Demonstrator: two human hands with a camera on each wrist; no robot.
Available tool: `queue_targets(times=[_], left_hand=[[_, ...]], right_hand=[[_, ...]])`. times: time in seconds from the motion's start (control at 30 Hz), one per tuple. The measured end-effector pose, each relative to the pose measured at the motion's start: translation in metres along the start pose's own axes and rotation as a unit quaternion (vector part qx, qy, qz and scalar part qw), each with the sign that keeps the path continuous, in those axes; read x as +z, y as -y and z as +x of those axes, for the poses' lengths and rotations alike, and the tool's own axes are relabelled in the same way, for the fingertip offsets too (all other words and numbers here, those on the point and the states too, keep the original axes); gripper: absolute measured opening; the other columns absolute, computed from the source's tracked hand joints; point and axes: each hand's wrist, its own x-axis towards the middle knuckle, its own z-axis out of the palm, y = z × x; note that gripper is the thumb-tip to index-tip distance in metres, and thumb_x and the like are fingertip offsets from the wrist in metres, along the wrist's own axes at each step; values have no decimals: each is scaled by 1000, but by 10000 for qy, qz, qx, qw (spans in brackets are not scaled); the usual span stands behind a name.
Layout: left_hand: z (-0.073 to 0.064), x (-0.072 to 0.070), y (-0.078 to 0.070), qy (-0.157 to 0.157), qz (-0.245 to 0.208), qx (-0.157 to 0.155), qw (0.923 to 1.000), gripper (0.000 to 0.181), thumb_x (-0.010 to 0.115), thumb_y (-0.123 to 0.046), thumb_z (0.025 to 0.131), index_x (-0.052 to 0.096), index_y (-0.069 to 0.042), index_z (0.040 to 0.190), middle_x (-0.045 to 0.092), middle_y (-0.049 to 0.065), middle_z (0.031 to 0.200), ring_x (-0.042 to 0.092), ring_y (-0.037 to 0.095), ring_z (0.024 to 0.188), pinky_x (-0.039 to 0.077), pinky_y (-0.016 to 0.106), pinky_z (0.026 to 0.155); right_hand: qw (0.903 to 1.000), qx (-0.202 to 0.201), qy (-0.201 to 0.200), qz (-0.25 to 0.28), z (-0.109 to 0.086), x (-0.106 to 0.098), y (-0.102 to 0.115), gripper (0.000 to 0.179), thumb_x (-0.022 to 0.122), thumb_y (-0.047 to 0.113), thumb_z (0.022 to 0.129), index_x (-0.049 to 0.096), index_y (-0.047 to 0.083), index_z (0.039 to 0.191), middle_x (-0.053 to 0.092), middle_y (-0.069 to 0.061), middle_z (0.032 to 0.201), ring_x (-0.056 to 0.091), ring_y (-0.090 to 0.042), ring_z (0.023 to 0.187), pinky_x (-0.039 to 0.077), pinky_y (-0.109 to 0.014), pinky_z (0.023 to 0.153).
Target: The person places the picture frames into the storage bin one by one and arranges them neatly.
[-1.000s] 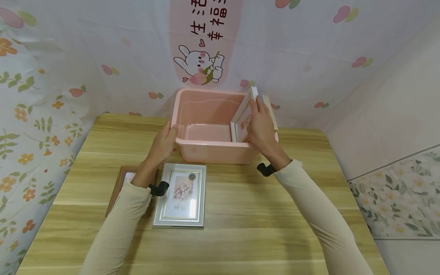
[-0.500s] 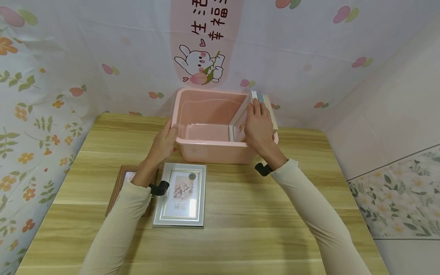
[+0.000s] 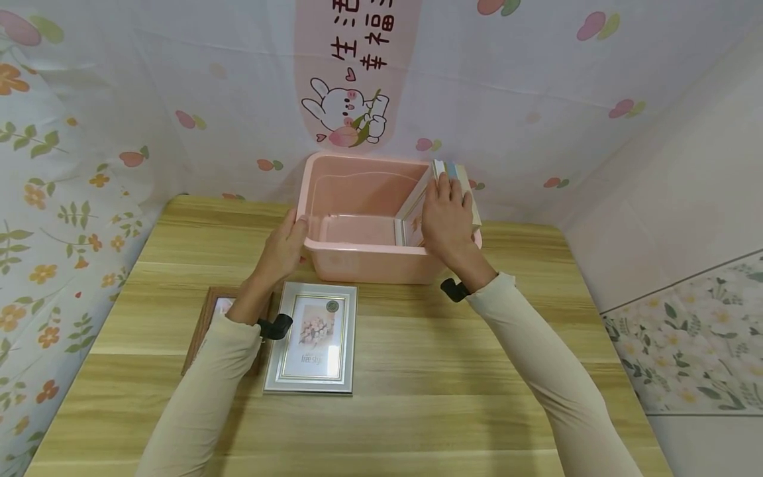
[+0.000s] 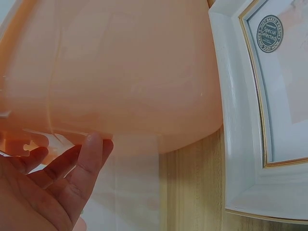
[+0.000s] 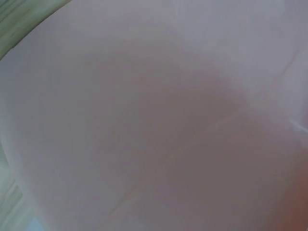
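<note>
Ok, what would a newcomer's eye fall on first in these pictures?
Probably the pink bin at the back of the table, its left rim gripped by the left hand, while the right hand rests on a picture frame inside the bin's right end. Next, the silver frame lying flat in front, and the cartoon rabbit on the backdrop.

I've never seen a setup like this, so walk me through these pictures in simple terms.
There's no machine here, just a person's bare hands. The wide picture comes from a camera worn on the head, looking down; the close ones come from a camera on each wrist. The right wrist's view is blurry.

On the wooden table sit a pink tub, a silvery frame lying flat, and a brown frame partly hidden by the left arm. The left hand grips the tub's side. The right hand rests over a white frame and other flat items standing on edge inside.
</note>
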Motion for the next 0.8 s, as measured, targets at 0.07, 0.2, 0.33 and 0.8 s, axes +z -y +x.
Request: queue_targets(times=[0.07, 0.2, 0.33, 0.8], left_hand=[[0, 1, 0, -12, 19, 3, 10000, 55, 26, -45, 105, 39, -11, 147, 56, 27, 127, 58, 36, 90, 54, 37, 58], [0, 1, -1, -29, 13, -1, 10000, 55, 27, -45, 105, 38, -13, 148, 56, 27, 128, 58, 36, 93, 55, 41, 58], [1, 2, 0, -26, 7, -19, 10000, 54, 27, -45, 105, 39, -14, 147, 56, 25, 127, 58, 36, 94, 56, 45, 61], [1, 1, 1, -10, -80, -60, 9999, 55, 26, -45, 105, 40, -11, 146, 55, 27, 127, 56, 38, 101, 57, 56, 66]], right_hand=[[10000, 1, 45, -3, -1, -1, -1, 62, 49, 14, 98, 23, -4, 152, 19, -26, 159, 19, -46, 145, 21, -63, 117], [10000, -17, 41, 75, -3, -2, -4, 64, 51, 14, 95, 24, -1, 151, 21, -25, 158, 20, -46, 145, 21, -63, 116], [9998, -75, 22, 194, -5, -3, -6, 68, 54, 19, 95, 22, 3, 153, 20, -24, 158, 21, -46, 144, 22, -63, 115], [9816, -878, -861, 1460, -23, -17, -12, 58, 58, 15, 96, 36, -2, 148, 32, -26, 153, 34, -47, 139, 35, -62, 110]])
